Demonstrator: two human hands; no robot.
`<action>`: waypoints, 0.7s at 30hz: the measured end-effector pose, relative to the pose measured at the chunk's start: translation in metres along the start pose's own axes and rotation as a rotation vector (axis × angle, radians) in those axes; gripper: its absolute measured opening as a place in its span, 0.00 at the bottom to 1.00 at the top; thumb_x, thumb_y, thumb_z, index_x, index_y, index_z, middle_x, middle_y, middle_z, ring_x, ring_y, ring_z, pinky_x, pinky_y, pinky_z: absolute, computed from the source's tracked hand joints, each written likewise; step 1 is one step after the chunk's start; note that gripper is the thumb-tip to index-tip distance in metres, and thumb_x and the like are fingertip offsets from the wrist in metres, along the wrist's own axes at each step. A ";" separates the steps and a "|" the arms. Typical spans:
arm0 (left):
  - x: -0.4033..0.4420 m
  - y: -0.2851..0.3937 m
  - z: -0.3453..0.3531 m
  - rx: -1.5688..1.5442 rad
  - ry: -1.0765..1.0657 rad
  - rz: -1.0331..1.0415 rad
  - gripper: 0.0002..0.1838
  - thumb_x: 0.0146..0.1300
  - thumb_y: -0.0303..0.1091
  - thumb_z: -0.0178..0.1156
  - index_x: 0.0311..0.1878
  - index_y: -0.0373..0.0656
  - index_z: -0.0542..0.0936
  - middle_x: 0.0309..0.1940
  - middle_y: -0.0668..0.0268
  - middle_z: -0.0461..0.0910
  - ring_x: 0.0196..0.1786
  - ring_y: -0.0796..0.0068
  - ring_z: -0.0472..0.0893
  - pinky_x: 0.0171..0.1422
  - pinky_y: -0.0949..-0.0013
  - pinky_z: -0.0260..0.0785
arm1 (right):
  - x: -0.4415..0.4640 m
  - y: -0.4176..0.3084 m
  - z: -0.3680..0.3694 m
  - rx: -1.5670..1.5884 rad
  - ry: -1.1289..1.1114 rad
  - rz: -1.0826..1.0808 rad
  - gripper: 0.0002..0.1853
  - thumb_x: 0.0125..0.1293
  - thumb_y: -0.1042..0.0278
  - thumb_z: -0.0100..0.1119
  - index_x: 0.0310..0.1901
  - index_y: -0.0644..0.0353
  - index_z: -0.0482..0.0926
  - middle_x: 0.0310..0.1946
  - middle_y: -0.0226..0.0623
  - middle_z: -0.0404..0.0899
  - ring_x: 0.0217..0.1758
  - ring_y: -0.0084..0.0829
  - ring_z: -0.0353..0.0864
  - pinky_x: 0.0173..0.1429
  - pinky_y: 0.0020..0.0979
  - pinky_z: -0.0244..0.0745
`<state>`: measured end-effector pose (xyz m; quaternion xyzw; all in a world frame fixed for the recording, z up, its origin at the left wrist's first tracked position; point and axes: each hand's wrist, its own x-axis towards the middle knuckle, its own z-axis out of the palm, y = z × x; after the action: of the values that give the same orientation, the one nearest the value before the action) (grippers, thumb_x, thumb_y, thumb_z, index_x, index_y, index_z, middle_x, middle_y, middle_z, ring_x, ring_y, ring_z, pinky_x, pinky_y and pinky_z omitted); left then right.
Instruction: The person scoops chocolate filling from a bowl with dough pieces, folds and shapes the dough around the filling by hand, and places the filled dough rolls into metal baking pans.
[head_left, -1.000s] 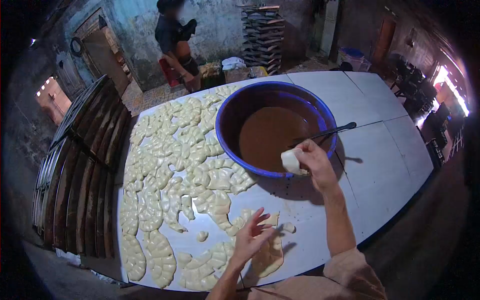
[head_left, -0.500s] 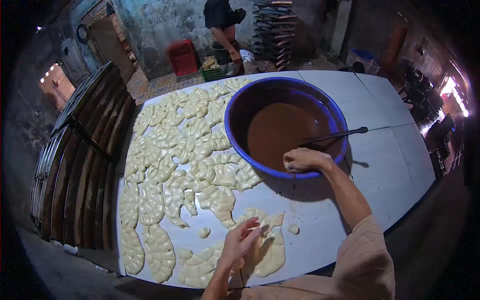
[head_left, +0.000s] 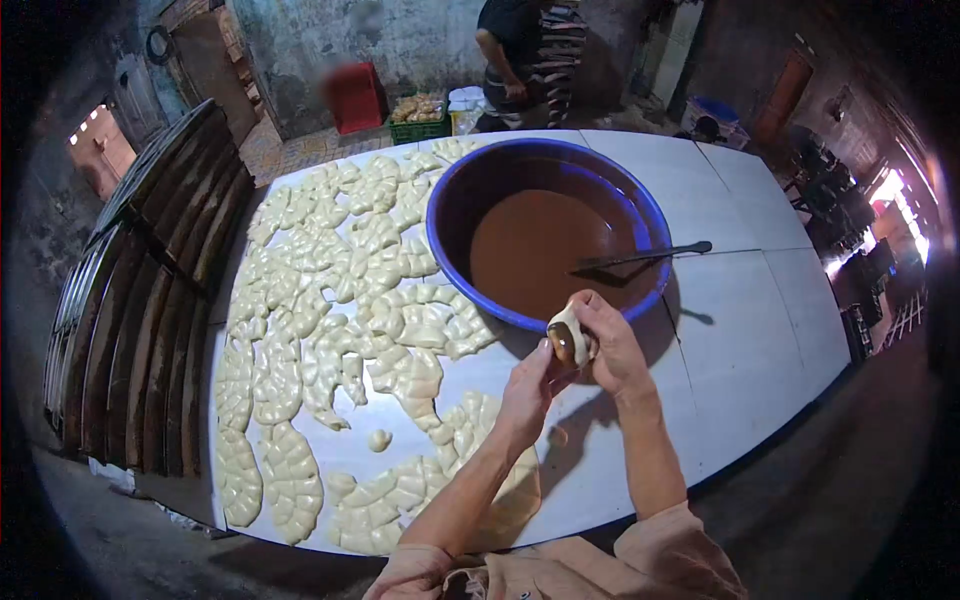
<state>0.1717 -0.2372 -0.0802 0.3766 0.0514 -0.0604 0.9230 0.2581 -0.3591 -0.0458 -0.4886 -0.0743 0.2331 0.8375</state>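
Observation:
Just in front of the blue tub's near rim, both my hands are closed around a small piece of pale dough with a glossy brown filling (head_left: pixel 563 342) on it. My left hand (head_left: pixel 527 392) grips it from the lower left, thumb against its side. My right hand (head_left: pixel 612 348) wraps it from the right, fingers over the top. The blue tub (head_left: pixel 437 262) holds a brown mass (head_left: pixel 535 245), and a dark-handled utensil (head_left: pixel 650 258) rests in it across the right rim. Many pale dough pieces (head_left: pixel 290 360) lie pressed together over the table's left side.
One loose dough ball (head_left: pixel 379 440) sits on the white table (head_left: pixel 745 340). A rack of stacked trays (head_left: pixel 150 300) stands left of it. Beyond the far edge are a red crate (head_left: pixel 355 98), a green crate (head_left: pixel 420 125) and another person (head_left: pixel 510 60) by a tall stack.
My right hand has come out of the tub and my left hand has risen to meet it. The loose dough piece by the tub is off the table. The other person has moved right.

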 end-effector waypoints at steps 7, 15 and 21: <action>-0.011 -0.013 -0.017 0.069 0.265 0.055 0.15 0.70 0.36 0.59 0.53 0.35 0.79 0.44 0.63 0.83 0.45 0.74 0.83 0.55 0.69 0.77 | -0.054 0.031 -0.018 -0.480 0.072 -0.243 0.20 0.62 0.71 0.64 0.55 0.61 0.72 0.48 0.37 0.75 0.51 0.25 0.78 0.56 0.32 0.76; -0.014 -0.020 -0.007 0.371 0.248 0.147 0.21 0.66 0.35 0.66 0.59 0.35 0.79 0.47 0.63 0.84 0.46 0.79 0.82 0.52 0.75 0.76 | -0.072 0.055 0.001 -1.024 0.327 -0.526 0.12 0.63 0.78 0.62 0.49 0.61 0.83 0.47 0.42 0.79 0.47 0.33 0.83 0.50 0.29 0.78; -0.012 0.007 -0.006 0.315 0.201 -0.097 0.16 0.68 0.39 0.63 0.50 0.37 0.83 0.40 0.66 0.84 0.40 0.77 0.83 0.43 0.73 0.77 | -0.073 0.047 -0.016 -0.475 0.150 -0.105 0.14 0.68 0.72 0.61 0.53 0.68 0.81 0.45 0.35 0.83 0.46 0.24 0.81 0.51 0.25 0.76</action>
<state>0.1611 -0.2268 -0.0778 0.5174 0.1514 -0.0743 0.8389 0.1843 -0.3863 -0.0866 -0.6833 -0.0898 0.1284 0.7132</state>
